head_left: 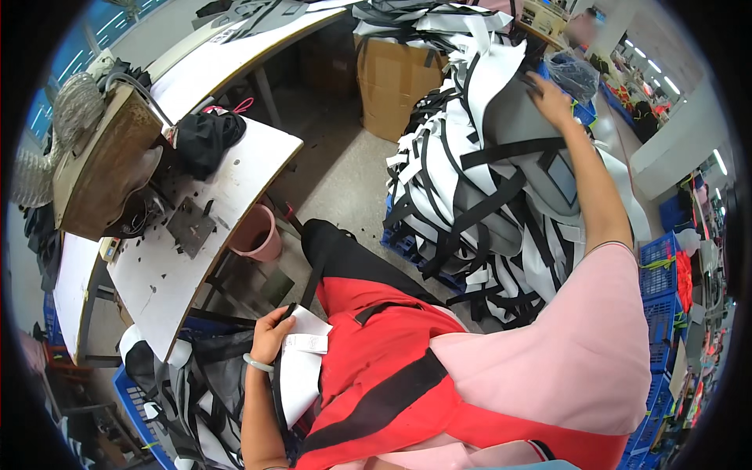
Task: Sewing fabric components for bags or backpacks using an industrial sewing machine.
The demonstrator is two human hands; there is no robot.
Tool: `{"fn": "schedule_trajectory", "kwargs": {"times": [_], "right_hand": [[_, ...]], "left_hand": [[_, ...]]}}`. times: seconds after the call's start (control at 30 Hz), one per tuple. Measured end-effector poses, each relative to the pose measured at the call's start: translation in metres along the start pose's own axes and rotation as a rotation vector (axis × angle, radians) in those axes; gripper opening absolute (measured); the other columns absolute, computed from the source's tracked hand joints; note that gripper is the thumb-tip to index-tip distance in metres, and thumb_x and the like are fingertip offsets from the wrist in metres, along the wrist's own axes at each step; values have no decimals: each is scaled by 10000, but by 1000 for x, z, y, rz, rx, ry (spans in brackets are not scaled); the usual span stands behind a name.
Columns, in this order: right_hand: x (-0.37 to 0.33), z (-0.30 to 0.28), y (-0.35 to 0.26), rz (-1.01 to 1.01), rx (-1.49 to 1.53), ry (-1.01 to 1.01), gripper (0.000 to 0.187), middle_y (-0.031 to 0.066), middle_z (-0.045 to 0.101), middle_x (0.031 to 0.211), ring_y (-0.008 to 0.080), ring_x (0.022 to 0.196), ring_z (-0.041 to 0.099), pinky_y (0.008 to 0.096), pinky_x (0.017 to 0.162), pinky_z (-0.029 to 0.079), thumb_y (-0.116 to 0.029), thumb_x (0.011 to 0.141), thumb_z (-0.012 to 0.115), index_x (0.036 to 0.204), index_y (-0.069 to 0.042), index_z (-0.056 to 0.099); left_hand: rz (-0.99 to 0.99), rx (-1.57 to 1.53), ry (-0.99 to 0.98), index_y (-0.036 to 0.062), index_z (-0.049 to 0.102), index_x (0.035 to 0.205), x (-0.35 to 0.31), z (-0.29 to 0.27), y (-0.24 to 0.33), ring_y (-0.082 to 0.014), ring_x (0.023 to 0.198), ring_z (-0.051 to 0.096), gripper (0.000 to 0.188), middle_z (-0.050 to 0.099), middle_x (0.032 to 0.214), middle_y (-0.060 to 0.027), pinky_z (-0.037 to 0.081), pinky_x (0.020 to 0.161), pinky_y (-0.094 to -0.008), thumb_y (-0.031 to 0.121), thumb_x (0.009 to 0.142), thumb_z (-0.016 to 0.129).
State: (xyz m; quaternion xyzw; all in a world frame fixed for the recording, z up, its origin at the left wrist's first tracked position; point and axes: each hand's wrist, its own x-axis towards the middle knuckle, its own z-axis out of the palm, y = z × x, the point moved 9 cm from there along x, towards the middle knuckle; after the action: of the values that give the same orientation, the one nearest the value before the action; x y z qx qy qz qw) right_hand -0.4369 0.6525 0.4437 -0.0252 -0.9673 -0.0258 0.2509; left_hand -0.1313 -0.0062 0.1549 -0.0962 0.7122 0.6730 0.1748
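Note:
My left hand point(271, 338), with a pale bangle on its wrist, is closed on the edge of a white fabric piece point(299, 388) with black trim and a small white tag. The piece lies against the red apron point(368, 329) on my lap. Stretched out to the far right, my right hand point(554, 103) has its fingers bent at the dark upper edge of a grey fabric panel point(517, 113). That panel has black straps and a small framed window patch, and lies on a tall heap of white and grey strapped pieces point(439, 176).
To the left, a worn machine point(110, 164) stands on a white table point(258, 153) strewn with black scraps, beside a black cloth bundle point(207, 141). A pink bucket point(256, 235) sits below. Blue crates point(137, 407) hold more pieces. A cardboard box point(399, 86) stands behind.

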Motion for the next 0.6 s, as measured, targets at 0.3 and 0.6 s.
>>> {"fn": "schedule_trajectory", "kwargs": {"times": [0.3, 0.6], "right_hand": [[-118, 105, -48, -26, -194, 12, 516, 38, 449, 1371, 213, 1328, 353, 395, 1078, 258, -216, 863, 598, 1360, -216, 458], [-36, 79, 33, -185, -22, -332, 591, 168, 425, 1440, 319, 1336, 393, 393, 1106, 309, -391, 859, 599, 1384, -144, 480]], "left_hand": [[-49, -30, -20, -12, 640, 1144, 10, 6, -8, -62, 793, 570, 289, 648, 919, 5, 455, 697, -209, 102, 879, 658], [288, 211, -49, -16, 658, 1076, 20, -1, 25, -85, 802, 542, 403, 648, 879, -12, 472, 737, -258, 351, 988, 515]]}}
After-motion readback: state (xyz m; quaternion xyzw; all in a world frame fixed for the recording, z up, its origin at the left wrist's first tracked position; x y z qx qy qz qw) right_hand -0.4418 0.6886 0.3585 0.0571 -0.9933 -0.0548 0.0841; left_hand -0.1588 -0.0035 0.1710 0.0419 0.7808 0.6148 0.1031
